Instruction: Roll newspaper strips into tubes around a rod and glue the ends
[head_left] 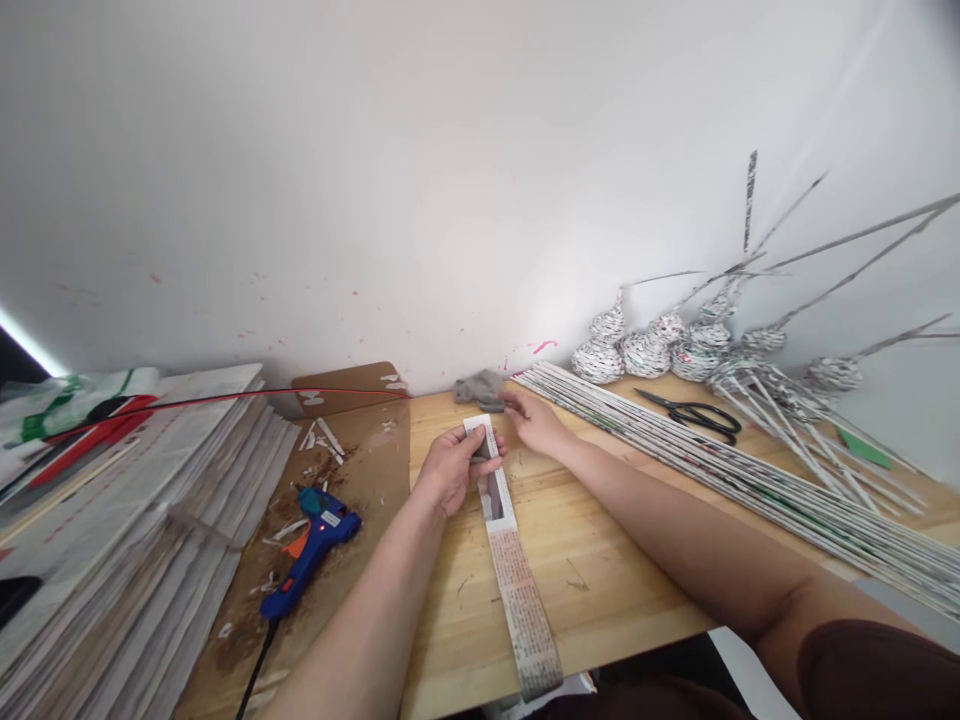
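A plain white wall (465,180) rose behind a pale wooden table (450,640). At left stood a thick stack of folded grey-white newspaper (187,570), beside a stained, flat brown board (379,455). A long bundle of thin, white, rolled-paper rods (697,478) slanted across the right side, with round, gourd-like forms woven from printed paper (645,354) behind it. In the middle lay a long, narrow strip of printed newspaper (517,590), running down to the table's near edge. It looked light, limp and easily torn or creased, best taken gently by its flat upper end, thumb above and fingers below. A blue plastic glue gun (307,560) rested on the board; black-handled metal scissors (697,412) lay beyond the rods. The hands were apart: the left hand (456,468) pinched the strip's upper part, while the right hand (538,420), fingertips bunched, was by a small, crumpled grey cloth (480,388); whether it gripped anything could not be told.
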